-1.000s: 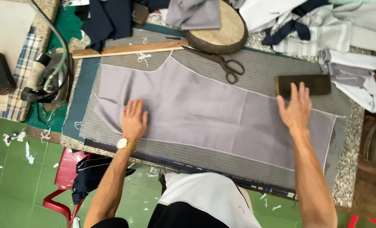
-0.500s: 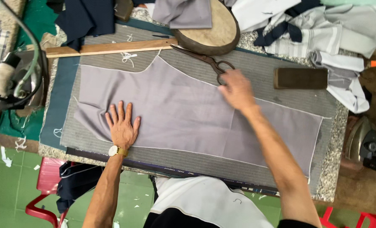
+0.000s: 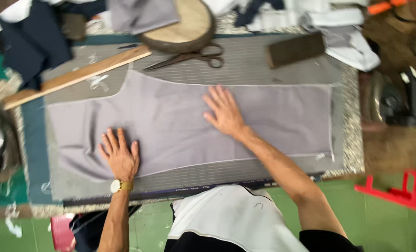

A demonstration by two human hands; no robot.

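A cut piece of light grey cloth [image 3: 273,112] lies flat on a darker striped fabric [image 3: 245,60] that covers the table. My left hand [image 3: 120,156] presses flat on the cloth's near left part, fingers spread, a gold watch on the wrist. My right hand [image 3: 224,112] lies flat on the middle of the cloth, fingers spread and pointing away from me. Neither hand holds anything.
Scissors [image 3: 191,56] and a round wooden block [image 3: 180,28] lie at the table's far edge, a long wooden ruler [image 3: 77,74] at the far left, a dark rectangular block [image 3: 295,49] at the far right. Heaped cloths fill the back. A red stool [image 3: 404,191] stands right.
My right hand has moved from the far right edge, past the scissors, down onto the cloth's middle. My left hand stays pressed on the left part. The camera view has shifted.
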